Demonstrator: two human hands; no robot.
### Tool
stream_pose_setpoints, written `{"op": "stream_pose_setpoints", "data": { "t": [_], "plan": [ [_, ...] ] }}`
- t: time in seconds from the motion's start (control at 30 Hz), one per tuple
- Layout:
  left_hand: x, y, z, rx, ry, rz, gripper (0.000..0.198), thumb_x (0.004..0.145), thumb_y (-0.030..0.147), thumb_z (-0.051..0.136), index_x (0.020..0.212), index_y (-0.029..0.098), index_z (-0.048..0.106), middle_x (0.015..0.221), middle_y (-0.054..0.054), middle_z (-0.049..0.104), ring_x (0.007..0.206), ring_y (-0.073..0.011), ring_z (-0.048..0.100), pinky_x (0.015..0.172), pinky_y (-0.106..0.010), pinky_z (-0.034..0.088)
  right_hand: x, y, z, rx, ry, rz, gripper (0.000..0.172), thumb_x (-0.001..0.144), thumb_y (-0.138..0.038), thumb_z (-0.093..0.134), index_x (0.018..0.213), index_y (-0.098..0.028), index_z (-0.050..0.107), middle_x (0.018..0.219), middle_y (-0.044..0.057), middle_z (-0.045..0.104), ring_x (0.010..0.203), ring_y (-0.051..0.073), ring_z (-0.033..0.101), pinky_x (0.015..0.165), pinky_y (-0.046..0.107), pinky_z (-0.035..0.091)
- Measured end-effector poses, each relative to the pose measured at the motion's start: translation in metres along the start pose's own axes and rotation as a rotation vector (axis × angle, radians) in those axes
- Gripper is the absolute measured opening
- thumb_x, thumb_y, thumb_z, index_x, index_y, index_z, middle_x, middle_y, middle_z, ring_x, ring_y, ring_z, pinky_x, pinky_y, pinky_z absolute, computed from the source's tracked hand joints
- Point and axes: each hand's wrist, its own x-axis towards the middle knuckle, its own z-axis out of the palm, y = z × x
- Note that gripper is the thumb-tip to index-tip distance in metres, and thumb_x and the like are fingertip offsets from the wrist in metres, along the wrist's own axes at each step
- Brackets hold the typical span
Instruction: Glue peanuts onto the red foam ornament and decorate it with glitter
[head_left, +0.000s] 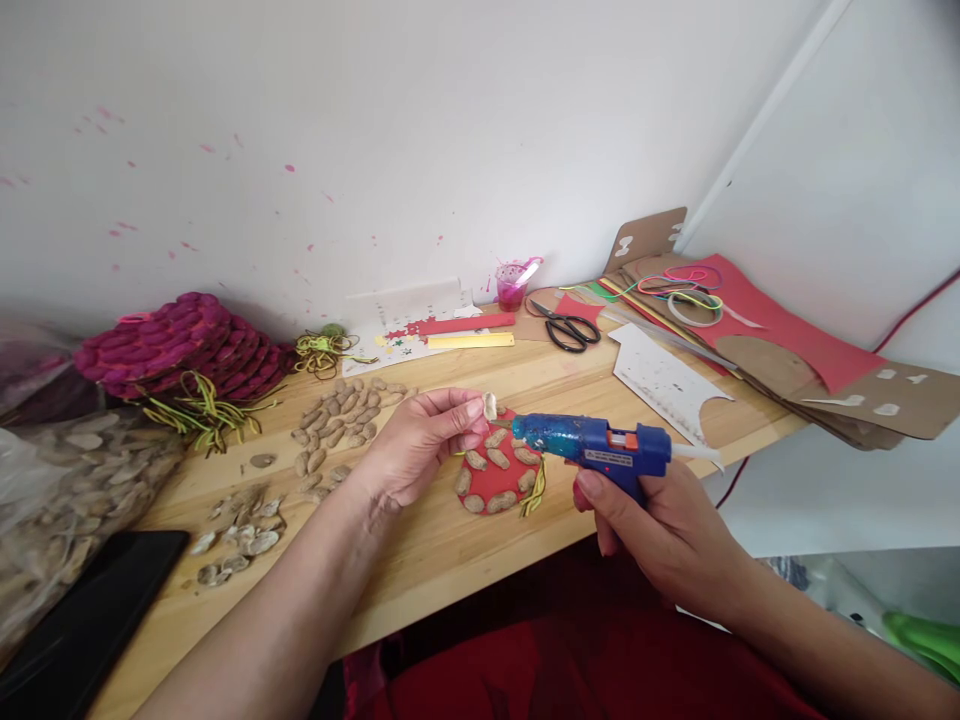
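Observation:
My left hand (420, 445) is closed in a pinch on a pale peanut shell half (490, 405), held just above a red round disc (501, 474). Several peanut shells are stuck around the disc's edge, and yellow-green string pokes out at its right side. My right hand (664, 530) is wrapped round the grip of a blue hot glue gun (600, 445). The gun's nozzle points left and sits close to the shell in my left fingers.
A wooden table (442, 540) holds a pile of peanut shells (341, 415), split shells (236, 530), a magenta woven piece (180, 345), black scissors (570, 328), a pink cup (512, 285), cardboard and red paper (795, 335). A dark phone (82, 620) lies front left.

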Motion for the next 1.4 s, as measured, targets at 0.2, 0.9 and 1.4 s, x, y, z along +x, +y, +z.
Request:
{"op": "stream_pose_setpoints", "data": {
  "t": [0.2, 0.9, 1.4],
  "plan": [
    [-0.0008, 0.0007, -0.0001, -0.005, -0.002, -0.003, 0.033, 0.062, 0.032, 0.095, 0.081, 0.012, 0.078, 0.069, -0.003, 0.069, 0.060, -0.0074, 0.061, 0.060, -0.017, 0.053, -0.0008, -0.0003, -0.0008, 0.001, -0.003, 0.012, 0.037, 0.103, -0.039, 0.048, 0.073, -0.020, 0.059, 0.049, -0.004, 0.060, 0.047, 0.011, 0.055, 0.048, 0.023, 0.041],
    [-0.0014, 0.0015, 0.0003, 0.010, -0.004, -0.006, 0.032, 0.062, 0.034, 0.095, 0.079, 0.013, 0.077, 0.069, -0.003, 0.068, 0.061, -0.0077, 0.060, 0.059, -0.016, 0.053, -0.0005, 0.0005, -0.0022, 0.007, 0.005, 0.030, 0.038, 0.103, -0.041, 0.049, 0.073, -0.020, 0.058, 0.050, -0.003, 0.059, 0.047, 0.012, 0.056, 0.048, 0.023, 0.041],
    [-0.0002, 0.0010, -0.0002, 0.009, -0.010, -0.005, 0.031, 0.063, 0.034, 0.094, 0.079, 0.013, 0.077, 0.068, -0.003, 0.068, 0.060, -0.0079, 0.060, 0.059, -0.017, 0.052, -0.0024, 0.0025, -0.0026, 0.010, -0.001, 0.018, 0.037, 0.103, -0.039, 0.048, 0.073, -0.021, 0.057, 0.050, -0.003, 0.059, 0.048, 0.011, 0.055, 0.049, 0.023, 0.041]
  ]
}}
